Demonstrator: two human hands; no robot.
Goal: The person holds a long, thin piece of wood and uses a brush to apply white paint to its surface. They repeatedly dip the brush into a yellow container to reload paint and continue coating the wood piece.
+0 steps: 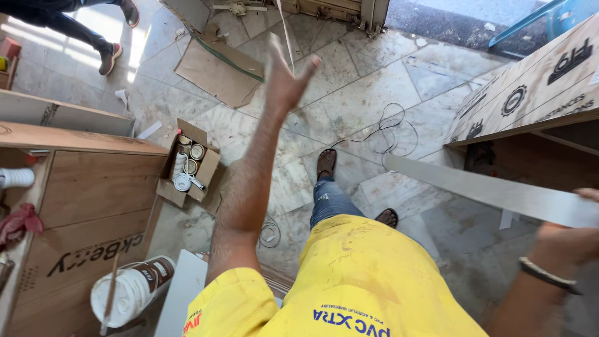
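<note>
My left hand [287,75] is raised out in front of me with its fingers spread, holding nothing, above the marble floor. At the right edge, my right hand [577,234], with a bracelet on the wrist, grips a long flat grey strip [486,190] that slants up to the left across the floor. I wear a yellow shirt, jeans and sandals, and my feet are seen below.
A plywood cabinet [93,187] stands at the left, with a white glue jar [131,290] holding a stick beside it. An open cardboard box of tins [187,165] sits on the floor. Printed plywood sheets [536,87] lie at the right. A wire [390,131] coils on the tiles. Another person's legs [75,28] are far left.
</note>
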